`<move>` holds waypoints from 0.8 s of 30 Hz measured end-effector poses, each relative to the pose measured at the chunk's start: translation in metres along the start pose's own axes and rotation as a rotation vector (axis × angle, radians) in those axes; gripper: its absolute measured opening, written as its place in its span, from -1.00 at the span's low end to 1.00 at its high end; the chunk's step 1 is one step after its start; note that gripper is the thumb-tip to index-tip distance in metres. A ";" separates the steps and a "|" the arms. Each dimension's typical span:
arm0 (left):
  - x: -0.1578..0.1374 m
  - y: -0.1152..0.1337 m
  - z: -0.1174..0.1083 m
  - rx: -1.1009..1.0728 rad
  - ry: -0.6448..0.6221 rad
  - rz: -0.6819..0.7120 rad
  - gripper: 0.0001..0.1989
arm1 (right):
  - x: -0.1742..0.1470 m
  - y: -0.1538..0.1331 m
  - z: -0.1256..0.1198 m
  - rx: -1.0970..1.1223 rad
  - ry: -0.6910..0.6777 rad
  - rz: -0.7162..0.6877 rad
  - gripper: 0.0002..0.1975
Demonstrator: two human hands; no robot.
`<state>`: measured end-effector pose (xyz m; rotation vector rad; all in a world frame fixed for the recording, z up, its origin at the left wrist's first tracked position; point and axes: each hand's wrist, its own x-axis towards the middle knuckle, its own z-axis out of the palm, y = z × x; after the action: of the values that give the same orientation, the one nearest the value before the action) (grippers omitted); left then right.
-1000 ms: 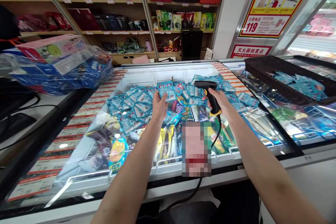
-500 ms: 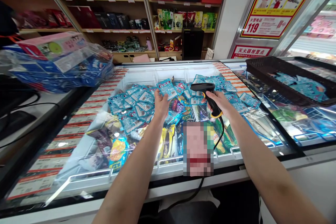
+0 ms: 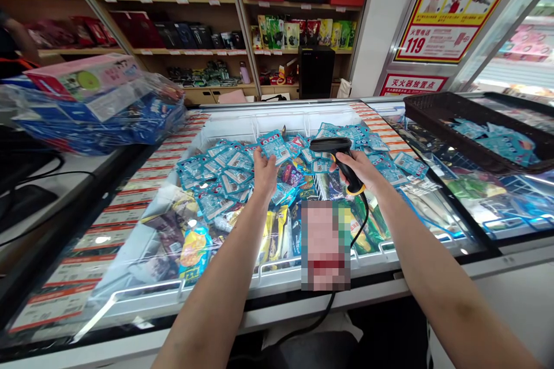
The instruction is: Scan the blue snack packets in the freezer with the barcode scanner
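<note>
My left hand (image 3: 265, 173) is closed on the lower left edge of a blue snack packet (image 3: 275, 146), holding it tilted with its printed, barcoded side up. In my right hand (image 3: 355, 167) is a black barcode scanner (image 3: 346, 172) with yellow trim, my fingers wrapped round its handle. The scanner's head points left, towards the packet, and stands apart from it. Its dark cable (image 3: 366, 220) hangs down past the freezer's front edge. Many similar blue packets (image 3: 237, 177) lie spread on the glass top around both hands.
Under the glass of the chest freezer (image 3: 151, 294) lie wrapped frozen goods. A brown basket (image 3: 454, 144) with blue packets stands at right. Plastic-wrapped boxes (image 3: 95, 109) sit at left, near black cables. Shelves (image 3: 173, 52) line the back; part of a person's arm (image 3: 19, 34) shows at far left.
The scanner in my right hand has shifted very slightly left. My left hand and its packet stay almost in place. At far left, the other person's arm has come into clearer view.
</note>
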<state>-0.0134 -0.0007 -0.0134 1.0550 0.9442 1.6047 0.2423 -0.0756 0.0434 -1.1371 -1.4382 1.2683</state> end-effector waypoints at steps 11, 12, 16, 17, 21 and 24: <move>-0.001 0.000 0.001 -0.019 -0.046 0.021 -0.59 | -0.002 -0.005 0.001 -0.025 -0.030 0.002 -0.55; -0.001 0.000 0.001 -0.017 -0.044 0.019 -0.60 | -0.002 -0.006 0.002 -0.020 -0.020 0.004 -0.55; -0.002 0.002 0.002 0.011 -0.016 -0.004 -0.61 | -0.003 -0.009 0.007 0.009 0.014 0.001 -0.57; -0.002 0.002 0.003 0.011 -0.013 -0.002 -0.61 | -0.003 -0.010 0.008 0.019 0.019 -0.001 -0.57; -0.004 0.004 0.006 -0.012 -0.039 0.041 -0.59 | -0.003 -0.010 0.009 0.025 0.018 -0.003 -0.57; -0.004 0.005 0.007 -0.007 -0.061 0.078 -0.59 | -0.003 -0.009 0.007 0.002 -0.026 -0.011 -0.57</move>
<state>-0.0071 -0.0054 -0.0074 1.1417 0.8653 1.6292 0.2348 -0.0804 0.0516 -1.1141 -1.4605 1.2810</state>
